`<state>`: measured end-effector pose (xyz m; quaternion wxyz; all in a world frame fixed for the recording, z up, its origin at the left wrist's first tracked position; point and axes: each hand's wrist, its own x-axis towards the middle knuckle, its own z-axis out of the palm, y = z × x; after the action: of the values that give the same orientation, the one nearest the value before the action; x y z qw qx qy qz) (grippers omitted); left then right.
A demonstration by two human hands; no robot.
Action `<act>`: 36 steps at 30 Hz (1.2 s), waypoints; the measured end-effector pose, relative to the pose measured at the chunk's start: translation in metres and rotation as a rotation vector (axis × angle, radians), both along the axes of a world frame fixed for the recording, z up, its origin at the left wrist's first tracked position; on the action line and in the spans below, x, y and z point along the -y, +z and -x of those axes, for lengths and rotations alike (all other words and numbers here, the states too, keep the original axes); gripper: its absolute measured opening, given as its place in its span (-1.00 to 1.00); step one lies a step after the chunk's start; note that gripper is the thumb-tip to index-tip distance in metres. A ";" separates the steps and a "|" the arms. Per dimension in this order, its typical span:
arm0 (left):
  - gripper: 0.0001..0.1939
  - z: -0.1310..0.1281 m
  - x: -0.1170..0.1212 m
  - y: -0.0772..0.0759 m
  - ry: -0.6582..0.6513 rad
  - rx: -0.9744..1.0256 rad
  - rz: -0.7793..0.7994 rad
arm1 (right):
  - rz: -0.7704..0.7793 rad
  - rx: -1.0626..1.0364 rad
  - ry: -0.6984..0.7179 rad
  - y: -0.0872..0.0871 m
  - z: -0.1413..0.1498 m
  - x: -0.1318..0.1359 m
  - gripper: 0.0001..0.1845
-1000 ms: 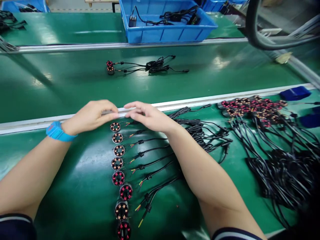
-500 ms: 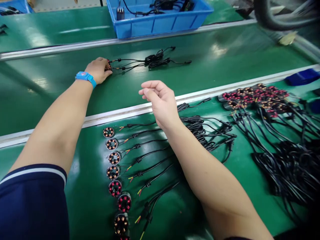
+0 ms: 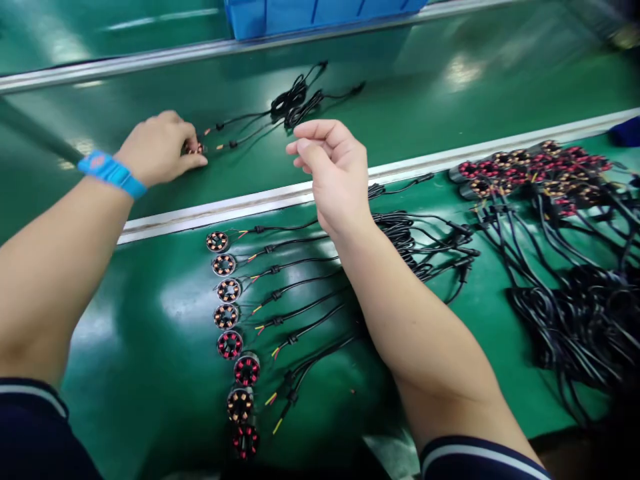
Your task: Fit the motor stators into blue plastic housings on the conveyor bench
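My left hand [image 3: 163,148], with a blue wrist strap [image 3: 111,173], is on the far green strip, its fingers and thumb closed around a copper-wound motor stator [image 3: 193,148], which they partly hide. Just right of it lie two black cables [image 3: 295,100], bundled mid-length, with bare coloured wire ends near the fingertips. My right hand [image 3: 340,177] is raised over the white rail, fingers loosely curled and apart, nothing visible in them. Below it a column of ring-shaped stators [image 3: 229,291], some copper and some red, lies beside black cables [image 3: 287,300] with red and yellow wire ends.
At the right lies a pile of red and copper stators [image 3: 530,170] with a heap of black cables [image 3: 580,320]. A blue bin [image 3: 325,17] stands beyond the back rail. The white rail [image 3: 240,213] crosses between the two green surfaces.
The view has tipped downward. My left hand has shifted left with the stator, and a gap now shows between it and the cable ends. My right hand keeps nearly the same pose.
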<state>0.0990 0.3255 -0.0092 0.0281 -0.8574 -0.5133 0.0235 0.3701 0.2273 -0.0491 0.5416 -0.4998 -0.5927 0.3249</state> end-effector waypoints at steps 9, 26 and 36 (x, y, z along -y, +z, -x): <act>-0.68 0.114 0.216 0.016 0.170 0.079 -0.025 | 0.004 0.094 0.139 0.009 0.015 0.003 -0.79; -0.28 0.172 0.277 -0.016 0.261 -0.050 0.005 | -0.351 1.505 0.557 0.012 0.169 -0.069 -0.56; -0.01 0.217 0.285 -0.024 0.318 -0.052 0.045 | 0.104 1.073 0.956 0.036 0.104 -0.049 -0.55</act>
<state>-0.1181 0.0406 -0.0329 0.0180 -0.7649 -0.6409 0.0611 0.2661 0.2767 -0.0134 -0.0501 -0.3016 -0.9148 0.2639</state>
